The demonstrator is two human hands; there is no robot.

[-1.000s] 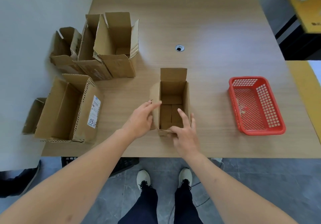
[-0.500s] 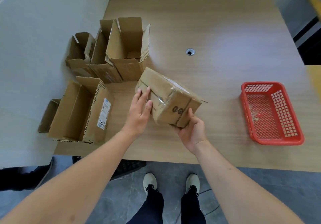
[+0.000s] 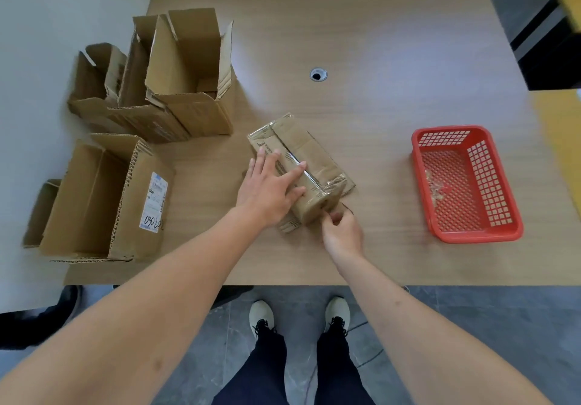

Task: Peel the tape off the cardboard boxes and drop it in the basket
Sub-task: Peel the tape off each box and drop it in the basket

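At the far left of the table [image 3: 393,43], an open box [image 3: 94,197] lay on its side with a white label [image 3: 154,202] facing up, partly overhanging the table edge. Behind it stood a cluster of opened boxes [image 3: 176,90], flaps up, close against one another.

Near the middle of the table lay the taped box [image 3: 309,165], turned bottom-up and angled, its flaps splayed flat against the tabletop beneath it. A strip of clear tape [image 3: 298,165] ran along the seam of its upper face and down over the near end. The left hand [image 3: 267,184] rested flat on top of that box, fingers spread and straight, pressing it down. Just right of it, the right hand [image 3: 341,231] was at the box's near end with its fingers curled and drawn together, pinching at the tape end there; whether the tape had lifted free could not be told.

A small round hole [image 3: 318,74] sat in the table farther back. Well apart to the right stood the red basket [image 3: 509,235], holding a crumpled bit of clear tape [image 3: 435,186] on its floor.
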